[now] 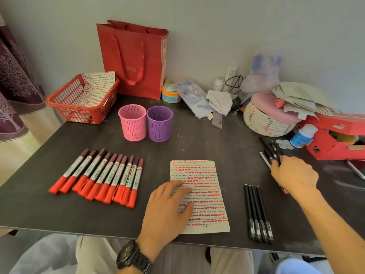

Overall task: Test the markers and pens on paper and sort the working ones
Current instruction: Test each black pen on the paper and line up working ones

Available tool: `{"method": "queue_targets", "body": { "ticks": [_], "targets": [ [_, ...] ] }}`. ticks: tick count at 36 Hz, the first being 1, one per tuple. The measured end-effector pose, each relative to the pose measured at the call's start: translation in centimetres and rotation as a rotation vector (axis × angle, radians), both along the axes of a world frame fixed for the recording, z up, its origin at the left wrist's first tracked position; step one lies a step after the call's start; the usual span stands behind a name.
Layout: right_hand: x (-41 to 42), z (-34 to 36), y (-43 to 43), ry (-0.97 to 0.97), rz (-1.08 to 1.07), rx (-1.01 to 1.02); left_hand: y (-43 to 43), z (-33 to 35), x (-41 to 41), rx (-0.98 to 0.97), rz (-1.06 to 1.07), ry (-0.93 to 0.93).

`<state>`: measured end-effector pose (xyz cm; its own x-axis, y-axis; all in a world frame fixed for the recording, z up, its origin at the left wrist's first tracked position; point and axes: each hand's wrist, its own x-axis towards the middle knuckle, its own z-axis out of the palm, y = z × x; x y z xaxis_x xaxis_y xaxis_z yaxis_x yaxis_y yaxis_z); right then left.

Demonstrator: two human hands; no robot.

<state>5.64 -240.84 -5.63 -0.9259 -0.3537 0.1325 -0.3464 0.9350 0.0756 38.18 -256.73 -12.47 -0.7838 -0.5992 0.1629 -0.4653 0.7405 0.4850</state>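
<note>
On the dark counter [197, 143] the test paper [205, 186] lies in the middle near the front edge, and it is covered with rows of red marks and thin black scribbles. The left hand [169, 204] lies flat on the left half of this paper, with the fingers straight and a little apart, holding nothing; a black wristwatch [132, 256] is on its wrist. At 9 o'clock from the paper, ten red markers [98, 175] lie side by side in a slanted row, their red caps toward the front edge. At 4 o'clock from the paper, four black pens [258, 212] lie in a tight row, touching each other. At 2 o'clock are the loose black pens [266, 153], in an untidy group, and the right hand [294, 175] reaches to them with its fingers bent round at least one pen. At 11 o'clock from the paper stand a pink mesh cup [132, 123] and a purple mesh cup [159, 124], just beside each other, both upright. Further at 10 o'clock is a red basket [65, 103] with another marked sheet inside.
</note>
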Motion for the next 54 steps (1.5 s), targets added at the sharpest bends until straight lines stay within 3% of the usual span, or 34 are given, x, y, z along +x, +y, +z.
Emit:
{"method": "queue_targets", "body": {
  "ticks": [4,7,10,13,16,20,24,29,38,41,45,54],
  "targets": [
    [2.1,1.1,0.6,0.058,0.068,-0.192,0.0,0.1,0.0,0.004,-0.001,-0.012],
    [5.2,2.1,1.1,-0.032,0.109,-0.424,0.1,0.1,0.0,0.003,0.001,-0.009],
    [9.4,2.8,1.6,-0.301,0.157,-0.798,0.1,0.2,0.0,0.009,0.008,0.020],
    [14.4,3.0,1.9,-0.742,0.183,-1.203,0.1,0.1,0.0,0.007,0.003,0.067],
    [18.6,1.9,2.2,-1.012,0.159,-1.371,0.1,0.2,0.2,0.012,0.000,0.129],
    [22.7,-0.2,2.4,-1.162,0.079,-1.510,0.7,1.6,0.9,0.109,0.016,0.330],
    [25.3,-1.8,3.3,-1.265,0.055,-1.566,3.1,3.4,3.2,0.082,-0.030,0.403],
    [27.6,-2.6,4.4,-1.347,0.108,-1.588,6.2,4.2,5.7,0.110,-0.263,0.135],
    [29.7,-4.1,5.0,-1.099,0.221,-1.342,8.9,2.4,7.1,0.457,-0.248,-0.047],
    [29.9,-4.3,5.4,-1.100,0.232,-1.310,9.4,2.3,7.2,0.383,-0.198,-0.046],
    [30.1,-4.3,5.9,-1.109,0.297,-1.285,9.8,2.3,7.5,0.593,-0.167,-0.001],
    [29.7,-3.5,5.9,-0.998,0.371,-1.328,9.3,2.1,7.2,0.782,-0.035,0.099]
  ]
}}
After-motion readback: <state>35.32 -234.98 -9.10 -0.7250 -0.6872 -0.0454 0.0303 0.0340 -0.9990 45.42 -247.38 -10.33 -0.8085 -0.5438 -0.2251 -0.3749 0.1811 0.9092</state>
